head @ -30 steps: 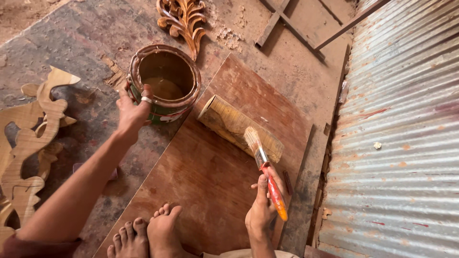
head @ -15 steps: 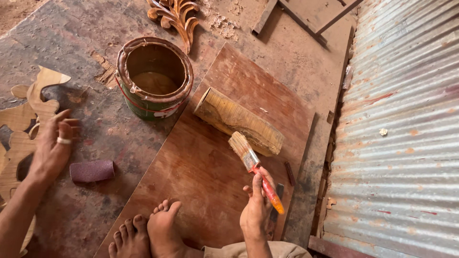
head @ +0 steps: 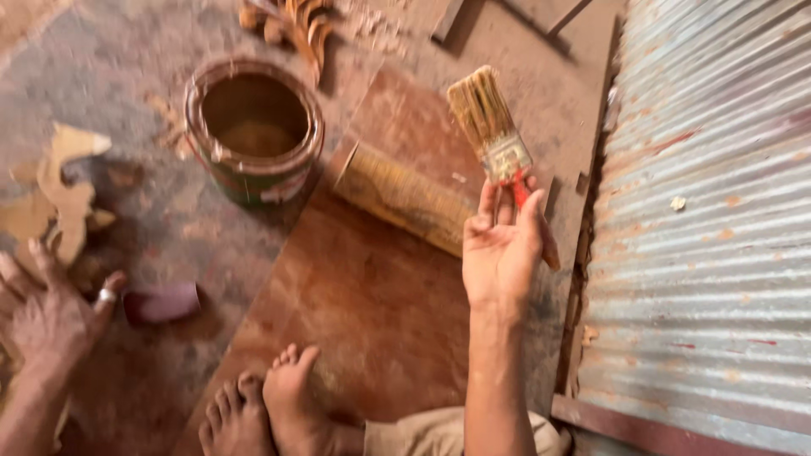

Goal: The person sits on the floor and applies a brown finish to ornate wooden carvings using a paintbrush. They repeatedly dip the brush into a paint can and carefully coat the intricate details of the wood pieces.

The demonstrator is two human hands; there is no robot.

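Left hand spread flat on the floor; right hand gripping a paintbrush.

Lower left, open fingers rest near a dull maroon block. Upper left stands a round stained tin; a carved wooden roll lies on the reddish board. Right of centre, the brush's long axis runs near-vertical, worn bristles pointing to the top, beside corrugated metal.
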